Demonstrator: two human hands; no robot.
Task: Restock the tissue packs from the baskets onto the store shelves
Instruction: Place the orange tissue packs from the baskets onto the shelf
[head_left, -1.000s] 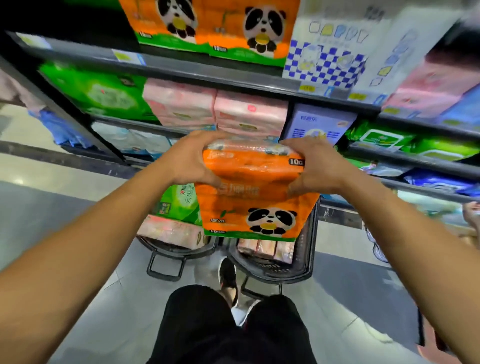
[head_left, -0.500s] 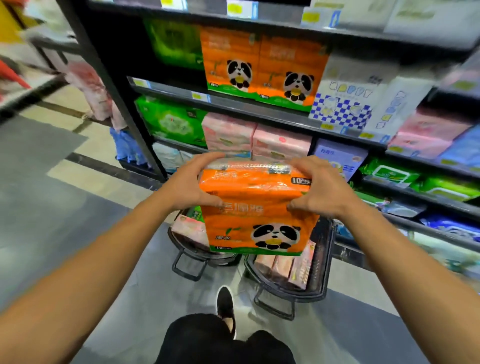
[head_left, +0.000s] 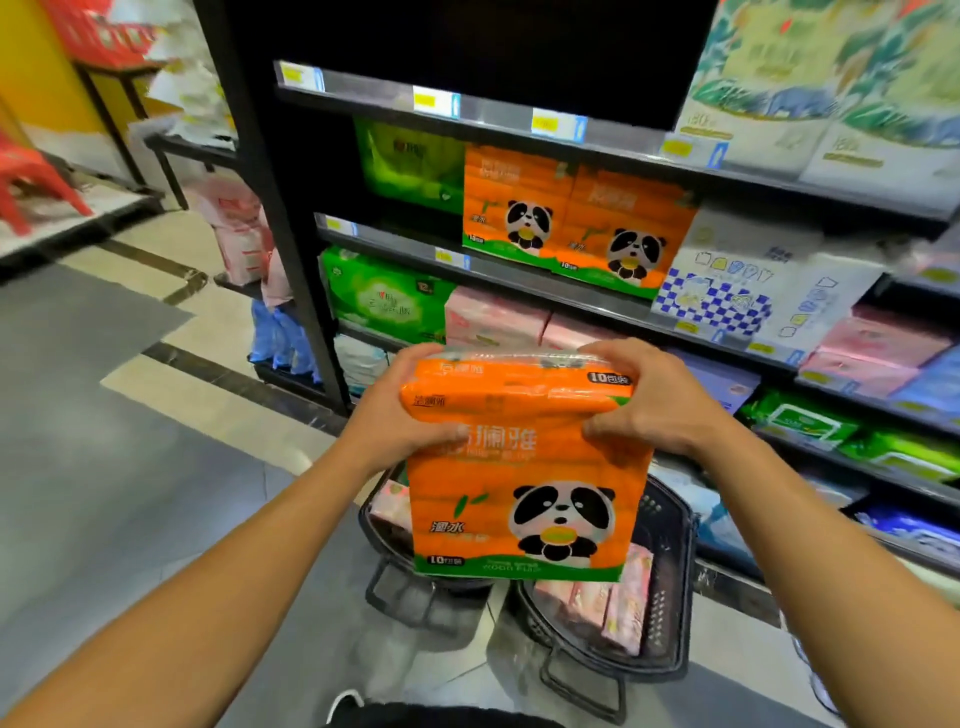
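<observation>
An orange tissue pack with a panda print (head_left: 524, 467) hangs upright in front of me. My left hand (head_left: 400, 410) grips its upper left side and my right hand (head_left: 649, 400) grips its upper right side. Two matching orange panda packs (head_left: 571, 218) stand on a shelf (head_left: 519, 283) straight ahead, above the held pack. Below it on the floor sit two black baskets, the left basket (head_left: 384, 540) mostly hidden and the right basket (head_left: 670, 582) holding pink tissue packs (head_left: 602, 603).
Green packs (head_left: 384, 301) and pink packs (head_left: 493, 322) fill the shelf under the panda packs. A blue checked white pack (head_left: 727, 296) stands to their right. The black upright of the rack (head_left: 280, 223) is at left. Grey floor (head_left: 104, 415) spreads to the left.
The view has risen and shows more of the upper shelves. The orange pack stays in both hands and sits a little higher relative to the baskets.
</observation>
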